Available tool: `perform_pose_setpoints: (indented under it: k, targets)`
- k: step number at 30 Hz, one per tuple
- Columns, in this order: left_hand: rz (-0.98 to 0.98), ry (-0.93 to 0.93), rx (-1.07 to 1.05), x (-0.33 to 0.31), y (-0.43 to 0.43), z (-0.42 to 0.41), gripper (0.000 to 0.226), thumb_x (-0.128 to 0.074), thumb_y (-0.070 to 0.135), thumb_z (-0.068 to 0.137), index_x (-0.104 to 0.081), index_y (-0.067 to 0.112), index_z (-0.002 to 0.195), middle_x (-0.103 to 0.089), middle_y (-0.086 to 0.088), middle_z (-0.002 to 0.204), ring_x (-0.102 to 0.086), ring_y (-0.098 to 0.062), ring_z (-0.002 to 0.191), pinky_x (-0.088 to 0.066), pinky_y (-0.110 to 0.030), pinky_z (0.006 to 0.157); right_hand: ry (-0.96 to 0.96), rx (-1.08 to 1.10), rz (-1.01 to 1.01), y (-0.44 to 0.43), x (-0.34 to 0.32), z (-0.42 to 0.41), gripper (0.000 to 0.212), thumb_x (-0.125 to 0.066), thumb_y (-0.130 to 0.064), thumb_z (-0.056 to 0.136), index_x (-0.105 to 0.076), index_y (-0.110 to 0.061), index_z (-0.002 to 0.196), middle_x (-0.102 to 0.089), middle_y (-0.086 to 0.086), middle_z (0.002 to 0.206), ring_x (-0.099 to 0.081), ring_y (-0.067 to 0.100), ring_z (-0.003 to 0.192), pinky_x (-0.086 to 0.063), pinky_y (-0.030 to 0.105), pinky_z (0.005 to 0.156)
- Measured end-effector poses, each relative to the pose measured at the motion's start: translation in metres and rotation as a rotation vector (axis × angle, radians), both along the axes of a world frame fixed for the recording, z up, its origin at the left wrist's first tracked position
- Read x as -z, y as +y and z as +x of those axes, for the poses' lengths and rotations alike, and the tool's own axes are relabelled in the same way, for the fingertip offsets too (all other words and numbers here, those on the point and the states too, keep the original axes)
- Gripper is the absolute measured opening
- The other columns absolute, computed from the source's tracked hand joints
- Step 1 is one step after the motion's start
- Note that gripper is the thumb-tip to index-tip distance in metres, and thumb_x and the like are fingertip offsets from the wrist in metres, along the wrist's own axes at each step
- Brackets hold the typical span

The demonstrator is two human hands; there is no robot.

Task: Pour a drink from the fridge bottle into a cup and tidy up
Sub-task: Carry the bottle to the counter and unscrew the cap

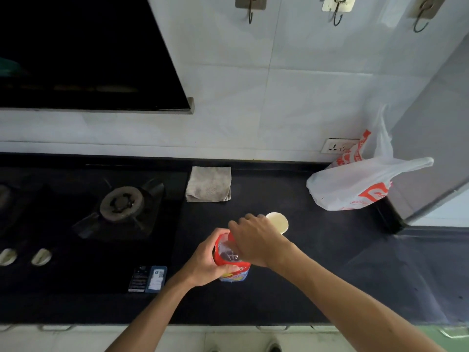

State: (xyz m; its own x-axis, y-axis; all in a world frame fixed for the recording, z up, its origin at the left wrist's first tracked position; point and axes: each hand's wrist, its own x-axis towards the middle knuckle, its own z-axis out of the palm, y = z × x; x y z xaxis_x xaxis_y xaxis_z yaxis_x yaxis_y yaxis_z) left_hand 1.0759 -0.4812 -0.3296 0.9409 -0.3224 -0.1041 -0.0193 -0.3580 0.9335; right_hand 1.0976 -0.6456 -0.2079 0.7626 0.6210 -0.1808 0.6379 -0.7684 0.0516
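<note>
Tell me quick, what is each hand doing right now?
Left hand: closed, gripping the bottle round its labelled body.
Right hand: closed over the bottle's top; the cap itself is hidden.

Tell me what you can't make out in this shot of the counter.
Bottle: in the head view the right hand covers its top, so cap on or off is unknown.
Cup: the right hand hides its near edge; its contents are unclear.
Bag: opaque plastic hides what is inside.
Stove stickers: print too small to read.
Left burner: cut off by the left edge.
</note>
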Motion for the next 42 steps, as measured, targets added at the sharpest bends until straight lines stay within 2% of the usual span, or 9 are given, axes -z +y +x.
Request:
perform_pose_setpoints:
  k: [4, 8, 13, 19, 22, 26, 32, 37, 42]
  targets:
    - [-0.015, 0.034, -0.008, 0.000, -0.001, 0.000, 0.074, -0.089, 0.027, 0.070, -0.045, 0.026, 0.129, -0.065, 0.006, 0.122, -0.064, -0.018, 0.117, -0.056, -0.042, 0.095, 0.089, -0.211, -0.031, -0.011, -0.004, 0.015, 0.044, -0.054, -0.034, 0.098, -0.039, -0.017, 0.136, -0.061, 0.011, 0.119, -0.058, 0.027, 0.107, -0.051, 0.041, 0.087]
    - [0.006, 0.033, 0.007, -0.001, -0.002, 0.000, 0.078, -0.089, 0.030, 0.069, -0.042, 0.029, 0.132, -0.061, 0.008, 0.125, -0.061, -0.015, 0.119, -0.056, -0.040, 0.096, 0.282, -0.179, 0.035, -0.016, -0.012, 0.030, 0.036, -0.059, -0.032, 0.097, -0.042, -0.019, 0.126, -0.068, 0.008, 0.101, -0.065, 0.027, 0.084, -0.056, 0.043, 0.073]
    - [0.012, 0.025, 0.000, -0.002, -0.002, -0.002, 0.075, -0.088, 0.028, 0.071, -0.042, 0.031, 0.130, -0.061, 0.010, 0.125, -0.062, -0.014, 0.119, -0.056, -0.038, 0.095, 0.095, -0.162, 0.105, -0.013, 0.000, 0.022, 0.039, -0.053, -0.049, 0.096, -0.050, -0.014, 0.113, -0.069, 0.006, 0.092, -0.067, 0.026, 0.077, -0.057, 0.040, 0.069]
    - [0.012, 0.056, -0.021, -0.001, -0.003, -0.003, 0.075, -0.087, 0.030, 0.072, -0.041, 0.031, 0.132, -0.063, 0.010, 0.123, -0.062, -0.009, 0.117, -0.056, -0.026, 0.091, 0.069, -0.286, 0.165, -0.013, 0.004, 0.018, 0.044, -0.059, -0.033, 0.097, -0.042, -0.020, 0.135, -0.063, 0.006, 0.109, -0.058, 0.022, 0.102, -0.054, 0.037, 0.079]
    - [0.019, 0.067, -0.035, -0.001, -0.003, -0.003, 0.072, -0.088, 0.025, 0.072, -0.043, 0.026, 0.129, -0.063, 0.010, 0.120, -0.062, -0.003, 0.115, -0.054, -0.018, 0.085, 0.071, -0.371, 0.128, -0.015, 0.000, 0.022, 0.045, -0.062, -0.026, 0.096, -0.043, -0.023, 0.137, -0.059, 0.004, 0.113, -0.050, 0.019, 0.102, -0.053, 0.037, 0.082]
    - [0.011, 0.070, -0.038, -0.001, -0.004, -0.004, 0.073, -0.088, 0.026, 0.071, -0.044, 0.026, 0.130, -0.062, 0.009, 0.121, -0.061, -0.006, 0.116, -0.056, -0.025, 0.091, 0.083, -0.451, 0.095, -0.016, -0.010, 0.025, 0.053, -0.069, -0.022, 0.090, -0.046, -0.022, 0.138, -0.058, 0.005, 0.118, -0.050, 0.020, 0.104, -0.053, 0.038, 0.085]
    - [-0.001, 0.047, -0.016, -0.003, -0.004, -0.004, 0.074, -0.086, 0.026, 0.074, -0.040, 0.029, 0.132, -0.061, 0.012, 0.124, -0.061, -0.010, 0.119, -0.055, -0.027, 0.094, -0.019, -0.245, 0.166, -0.016, 0.003, 0.018, 0.041, -0.054, -0.049, 0.095, -0.054, -0.016, 0.120, -0.068, 0.002, 0.099, -0.067, 0.023, 0.088, -0.058, 0.041, 0.073]
    - [0.014, 0.065, -0.032, -0.002, -0.005, -0.004, 0.074, -0.086, 0.027, 0.074, -0.041, 0.029, 0.131, -0.063, 0.009, 0.122, -0.062, -0.008, 0.117, -0.056, -0.025, 0.091, 0.036, -0.305, 0.183, -0.016, 0.002, 0.017, 0.036, -0.054, -0.036, 0.099, -0.049, -0.017, 0.129, -0.066, 0.006, 0.107, -0.062, 0.023, 0.098, -0.057, 0.041, 0.080]
    - [0.013, 0.075, -0.047, -0.003, -0.005, -0.005, 0.070, -0.087, 0.021, 0.073, -0.042, 0.031, 0.126, -0.062, 0.011, 0.120, -0.061, -0.001, 0.114, -0.056, -0.020, 0.087, 0.099, -0.389, 0.125, -0.019, -0.009, 0.020, 0.046, -0.065, -0.020, 0.093, -0.048, -0.021, 0.135, -0.055, 0.008, 0.118, -0.053, 0.021, 0.105, -0.057, 0.038, 0.077]
